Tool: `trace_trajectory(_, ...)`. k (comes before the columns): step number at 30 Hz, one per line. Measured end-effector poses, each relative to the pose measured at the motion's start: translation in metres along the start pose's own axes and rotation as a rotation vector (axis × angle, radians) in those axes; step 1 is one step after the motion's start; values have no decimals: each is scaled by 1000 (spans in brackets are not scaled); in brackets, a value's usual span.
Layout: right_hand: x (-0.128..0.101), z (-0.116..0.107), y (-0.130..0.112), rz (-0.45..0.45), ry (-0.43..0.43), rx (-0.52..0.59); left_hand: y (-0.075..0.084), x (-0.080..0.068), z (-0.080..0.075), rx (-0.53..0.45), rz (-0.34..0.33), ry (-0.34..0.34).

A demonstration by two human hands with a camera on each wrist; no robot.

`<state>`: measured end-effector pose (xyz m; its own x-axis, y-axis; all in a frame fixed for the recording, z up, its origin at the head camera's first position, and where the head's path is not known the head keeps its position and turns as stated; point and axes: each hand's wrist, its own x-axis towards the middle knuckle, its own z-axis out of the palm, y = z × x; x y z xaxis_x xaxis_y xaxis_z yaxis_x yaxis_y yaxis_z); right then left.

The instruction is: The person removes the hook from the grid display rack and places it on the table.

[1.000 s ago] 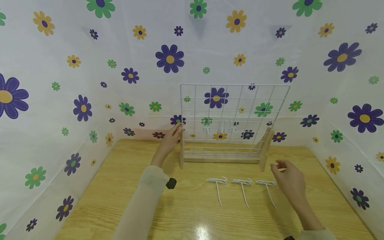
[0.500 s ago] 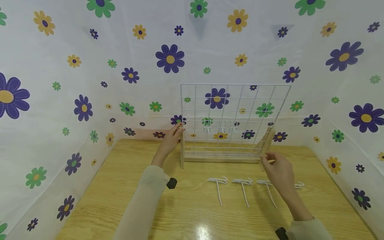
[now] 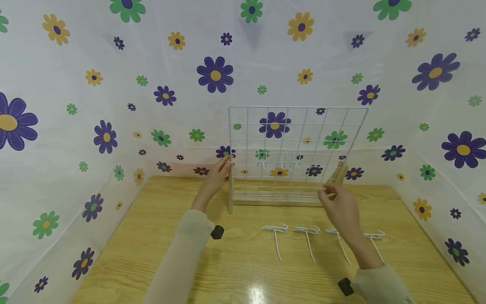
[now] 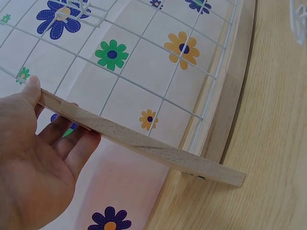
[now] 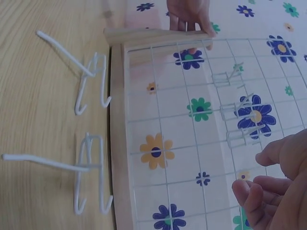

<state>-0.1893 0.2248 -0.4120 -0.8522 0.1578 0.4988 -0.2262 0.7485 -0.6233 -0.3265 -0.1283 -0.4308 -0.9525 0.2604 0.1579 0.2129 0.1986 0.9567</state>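
Observation:
A white wire grid panel (image 3: pixel 298 107) stands upright in a wooden stand (image 3: pixel 281 202). My left hand (image 3: pixel 216 179) grips the left wooden side piece (image 4: pixel 144 145), thumb on its near face and fingers behind. Three white wire hooks (image 3: pixel 281 160) hang in a row on the grid. My right hand (image 3: pixel 343 207) is in front of the grid's lower right corner, overlapping the right wooden leg in the head view. In the right wrist view, its loosely bent fingers (image 5: pixel 256 199) hold nothing, with thumb and fingertips apart, near the hung hooks.
Several more white hooks lie in a row on the wood-grain table (image 3: pixel 152 253) before the stand, including a leftmost hook (image 3: pixel 277 245) and a rightmost hook (image 3: pixel 376 247). My right forearm passes over the row's right part. A flower-print cloth (image 3: pixel 167 55) encloses the back and sides.
My right hand has moved left and up from beside the row of hooks to the grid's lower right corner, uncovering the rightmost hook. The left hand keeps its grip on the side piece.

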Motion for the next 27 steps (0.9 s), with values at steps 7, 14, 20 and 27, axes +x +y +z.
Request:
trace_trajectory(7, 7, 6, -10, 12, -12, 11, 1, -1, 1, 22, -10, -4)
trace_trajectory(14, 17, 17, -17, -52, 34, 9, 1, -1, 1, 7, -6, 8)
trace_trajectory(20, 26, 27, -24, -110, 75, 32, 3, -2, 1, 8, -10, 2)
trace_trajectory(27, 34, 32, -31, -99, 53, 32, 4, -2, 1, 3, -6, 3)
